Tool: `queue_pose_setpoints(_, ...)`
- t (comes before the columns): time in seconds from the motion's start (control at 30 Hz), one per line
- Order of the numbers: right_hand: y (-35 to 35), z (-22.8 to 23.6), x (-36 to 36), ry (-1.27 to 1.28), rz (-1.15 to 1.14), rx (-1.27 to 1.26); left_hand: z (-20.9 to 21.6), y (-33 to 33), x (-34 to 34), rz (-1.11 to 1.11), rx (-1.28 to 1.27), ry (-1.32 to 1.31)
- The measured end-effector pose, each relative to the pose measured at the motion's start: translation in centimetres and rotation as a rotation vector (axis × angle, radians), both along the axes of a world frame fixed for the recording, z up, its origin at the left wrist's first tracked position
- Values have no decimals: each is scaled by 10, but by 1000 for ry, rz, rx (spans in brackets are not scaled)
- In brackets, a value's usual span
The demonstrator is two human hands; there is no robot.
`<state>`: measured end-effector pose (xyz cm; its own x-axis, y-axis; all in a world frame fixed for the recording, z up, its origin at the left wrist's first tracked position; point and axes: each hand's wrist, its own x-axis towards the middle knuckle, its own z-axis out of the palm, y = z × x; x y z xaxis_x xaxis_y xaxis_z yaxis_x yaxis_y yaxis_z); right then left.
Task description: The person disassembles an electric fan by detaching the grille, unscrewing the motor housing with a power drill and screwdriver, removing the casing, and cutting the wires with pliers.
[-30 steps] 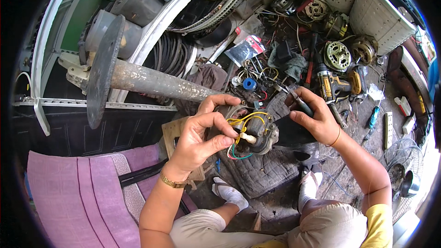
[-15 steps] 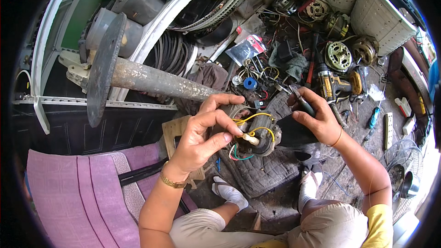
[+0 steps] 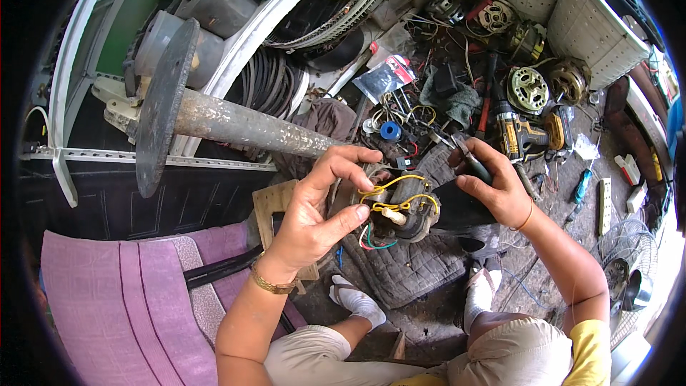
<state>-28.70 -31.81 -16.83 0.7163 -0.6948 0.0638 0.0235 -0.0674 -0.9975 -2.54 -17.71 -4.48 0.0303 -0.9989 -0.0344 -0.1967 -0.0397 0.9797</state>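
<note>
In the middle sits a fan motor with a pale, stubby shaft end and several wires coming out. Yellow wires loop over its near side, and thinner green and white ones hang lower. My left hand is at the motor's left, thumb and fingers apart around the ends of the yellow wires. The thumb tip lies close beside a wire loop; whether it touches is unclear. To the right, my right hand grips dark-handled pliers, jaws pointing up and away from me.
A metal post with a round plate reaches in from the left. A quilted grey mat lies below the motor. Beyond are a cordless drill, a blue tape roll, motor parts and a white basket. A purple-covered seat stands left.
My left thumb and fingers have parted from their pinch at the yellow wires and drawn slightly left. The wire loops now show more fully. My right hand with the pliers has barely moved.
</note>
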Motion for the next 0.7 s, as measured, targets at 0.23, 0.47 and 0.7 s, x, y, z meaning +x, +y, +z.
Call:
queue_pose_setpoints(0.23,-1,-5,-2,12,-3,2,5,-4,-2,-4,25,6)
queue_pose_setpoints(0.47,-8,3,-7,31,83,-179,1,-1,-9,14,-17,-155)
queue_pose_setpoints(0.7,-8,-3,-12,0,138,-40,2,-3,-8,36,33,-59)
